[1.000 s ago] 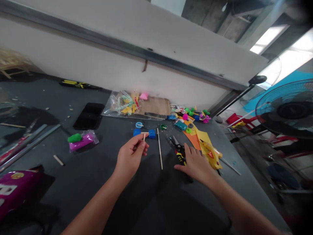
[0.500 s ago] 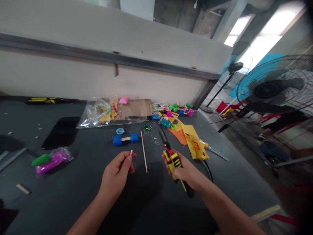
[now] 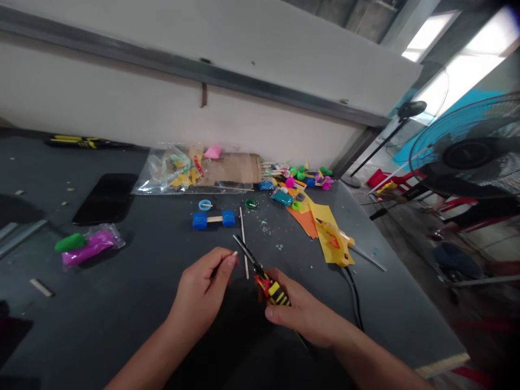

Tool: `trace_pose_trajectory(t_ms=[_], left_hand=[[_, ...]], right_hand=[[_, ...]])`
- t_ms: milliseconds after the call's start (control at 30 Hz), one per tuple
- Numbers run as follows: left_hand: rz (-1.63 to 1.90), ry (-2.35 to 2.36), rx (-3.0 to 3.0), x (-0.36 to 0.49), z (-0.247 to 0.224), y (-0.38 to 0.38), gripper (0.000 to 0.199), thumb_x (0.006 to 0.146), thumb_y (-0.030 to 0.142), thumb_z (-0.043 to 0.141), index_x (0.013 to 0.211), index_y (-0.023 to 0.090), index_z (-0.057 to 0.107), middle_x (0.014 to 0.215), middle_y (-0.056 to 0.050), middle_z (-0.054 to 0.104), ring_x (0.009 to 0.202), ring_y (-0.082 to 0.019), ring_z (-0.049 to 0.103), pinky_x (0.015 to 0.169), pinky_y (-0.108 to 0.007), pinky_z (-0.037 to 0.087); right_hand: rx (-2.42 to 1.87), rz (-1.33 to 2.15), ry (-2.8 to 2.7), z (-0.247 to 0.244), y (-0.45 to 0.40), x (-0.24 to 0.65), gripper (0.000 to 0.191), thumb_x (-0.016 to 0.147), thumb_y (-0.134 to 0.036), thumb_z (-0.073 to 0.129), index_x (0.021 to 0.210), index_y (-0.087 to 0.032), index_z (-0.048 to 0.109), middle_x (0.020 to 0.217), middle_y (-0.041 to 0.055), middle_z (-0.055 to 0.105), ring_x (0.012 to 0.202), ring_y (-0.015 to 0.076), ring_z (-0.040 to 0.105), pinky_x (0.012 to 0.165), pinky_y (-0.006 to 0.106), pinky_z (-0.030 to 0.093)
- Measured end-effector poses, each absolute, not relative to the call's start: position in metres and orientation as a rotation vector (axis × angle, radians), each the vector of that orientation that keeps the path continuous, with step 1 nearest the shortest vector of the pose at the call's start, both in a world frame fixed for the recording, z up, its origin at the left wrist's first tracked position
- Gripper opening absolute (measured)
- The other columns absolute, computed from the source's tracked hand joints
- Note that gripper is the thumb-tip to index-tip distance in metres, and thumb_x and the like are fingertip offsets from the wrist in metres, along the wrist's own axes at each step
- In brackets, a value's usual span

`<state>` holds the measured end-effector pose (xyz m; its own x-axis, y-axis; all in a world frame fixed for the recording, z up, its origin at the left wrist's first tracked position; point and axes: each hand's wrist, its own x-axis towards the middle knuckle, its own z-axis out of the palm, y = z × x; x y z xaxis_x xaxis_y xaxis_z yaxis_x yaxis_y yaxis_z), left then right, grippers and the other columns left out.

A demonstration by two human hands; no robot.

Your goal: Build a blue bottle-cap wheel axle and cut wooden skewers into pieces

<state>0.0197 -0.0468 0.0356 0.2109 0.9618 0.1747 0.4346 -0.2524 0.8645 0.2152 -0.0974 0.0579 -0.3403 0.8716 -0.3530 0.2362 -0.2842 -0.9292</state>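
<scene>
My left hand pinches a small pale wooden stick between thumb and fingers, with only its tip showing. My right hand is wrapped around the black and yellow handles of a pair of shears with a red part near the pivot. Their long blades point up and left, close to the stick's tip; whether they touch it I cannot tell. Under the blades lies a longer thin wooden stick. Just beyond my left hand, a wooden piece with blue blocks at both ends rests on the table.
A yellow glue gun with a black cord lies on yellow paper at right. Behind are a clear plastic bag, colourful clay bits and orange paper. To the left sit a black phone and purple clay. A fan stands at right.
My right hand has brought the shears left and turned their blades towards the small stick. The left hand has shifted slightly right, still pinching it. The view has tilted down.
</scene>
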Motion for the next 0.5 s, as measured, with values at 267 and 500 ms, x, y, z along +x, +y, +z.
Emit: trace_pose_trajectory(t_ms=[267, 500], left_hand=[[1.041, 1.294, 1.841, 0.0164, 0.035, -0.046, 0.021, 0.086, 0.035, 0.047, 0.078, 0.024, 0.063, 0.067, 0.002, 0.063, 0.056, -0.013, 0.057, 0.056, -0.024, 0.045], [1.069, 1.269, 1.928, 0.0166, 0.0365, -0.046, 0.019, 0.086, 0.032, 0.049, 0.078, 0.023, 0.064, 0.065, 0.002, 0.062, 0.055, -0.012, 0.057, 0.056, -0.023, 0.045]], right_hand=[[-1.352, 1.719, -1.51, 0.059, -0.0984, 0.2133, 0.041, 0.072, -0.029, 0.062, 0.111, -0.018, 0.05, 0.099, 0.0027, 0.054, 0.088, 0.0169, 0.047, 0.077, 0.029, 0.037], [-1.298, 1.774, -1.456, 0.0594, -0.0983, 0.2156, 0.044, 0.072, -0.029, 0.062, 0.113, -0.017, 0.05, 0.1, 0.004, 0.054, 0.089, 0.0173, 0.048, 0.078, 0.029, 0.038]])
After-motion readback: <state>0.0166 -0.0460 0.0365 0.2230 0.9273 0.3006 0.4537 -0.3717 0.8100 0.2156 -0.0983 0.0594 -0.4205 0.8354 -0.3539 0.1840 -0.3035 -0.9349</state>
